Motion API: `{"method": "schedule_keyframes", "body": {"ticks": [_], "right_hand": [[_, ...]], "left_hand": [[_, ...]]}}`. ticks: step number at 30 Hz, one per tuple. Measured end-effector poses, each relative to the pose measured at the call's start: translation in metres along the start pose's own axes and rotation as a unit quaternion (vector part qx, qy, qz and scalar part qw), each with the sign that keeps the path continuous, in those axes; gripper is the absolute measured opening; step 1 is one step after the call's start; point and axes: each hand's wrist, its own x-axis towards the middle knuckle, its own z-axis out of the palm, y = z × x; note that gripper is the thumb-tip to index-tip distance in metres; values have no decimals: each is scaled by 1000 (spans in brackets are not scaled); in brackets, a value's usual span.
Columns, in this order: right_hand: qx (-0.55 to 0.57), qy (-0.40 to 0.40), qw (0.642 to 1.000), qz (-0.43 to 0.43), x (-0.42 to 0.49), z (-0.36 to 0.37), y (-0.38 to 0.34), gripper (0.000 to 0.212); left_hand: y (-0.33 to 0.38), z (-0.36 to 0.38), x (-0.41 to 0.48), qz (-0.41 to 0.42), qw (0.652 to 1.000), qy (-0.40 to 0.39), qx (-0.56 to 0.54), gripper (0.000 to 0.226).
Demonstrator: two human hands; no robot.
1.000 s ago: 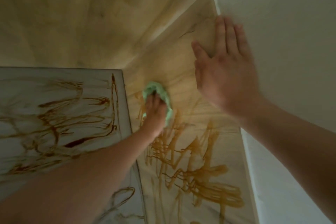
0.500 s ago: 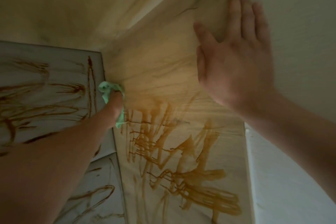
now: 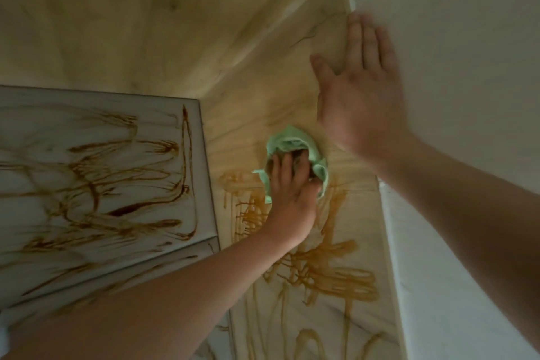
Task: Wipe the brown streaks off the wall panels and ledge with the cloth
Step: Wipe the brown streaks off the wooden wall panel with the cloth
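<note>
My left hand point(image 3: 290, 187) presses a crumpled green cloth point(image 3: 295, 144) against the pale marble-look wall panel point(image 3: 263, 102) in the middle of the view. Brown streaks point(image 3: 321, 275) run down this panel below the cloth. The grey panel point(image 3: 96, 172) on the left is covered in darker brown streaks. My right hand point(image 3: 359, 96) is flat with fingers spread, raised at the panel's right edge where it meets the white wall; whether it touches the surface I cannot tell.
A white wall point(image 3: 455, 52) fills the right side, with a white edge strip point(image 3: 409, 286) running down beside the streaked panel. Pale panels point(image 3: 131, 14) rise above into a corner.
My left hand has swept the cloth from the left corner of the panel back to the right, towards its middle. My right hand stays raised and flat.
</note>
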Motion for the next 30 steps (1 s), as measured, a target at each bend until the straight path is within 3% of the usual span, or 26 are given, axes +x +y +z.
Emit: {"method": "schedule_keyframes", "body": {"ticks": [2, 6, 11, 14, 15, 18, 22, 26, 30], "right_hand": [[5, 5, 1000, -1, 0, 1, 1, 47], [13, -8, 1000, -5, 1, 0, -1, 47], [5, -6, 1000, -3, 0, -1, 1, 45], [1, -1, 1000, -5, -1, -1, 0, 45], [0, -2, 1000, -4, -1, -1, 0, 46], [-7, -3, 1000, -4, -1, -1, 0, 49], [-11, 3, 1000, -2, -1, 1, -2, 49], [-20, 2, 1000, 3, -1, 0, -2, 49], [-24, 1, 1000, 0, -2, -1, 0, 49]], "left_hand": [[-15, 0, -10, 53, 997, 6, 61, 63], [-66, -8, -8, 208, 961, 23, 179, 27], [-34, 8, -18, 238, 948, 28, 211, 6], [-23, 20, -41, 174, 959, -42, 221, 54], [-28, 22, -47, 165, 958, -61, 228, 60], [-36, 28, -57, 201, 944, -94, 242, 52], [-23, 33, -53, 172, 960, -42, 217, 48], [3, 43, -44, 24, 994, 35, 102, 59], [-6, 43, -33, -21, 997, 43, 59, 72]]}}
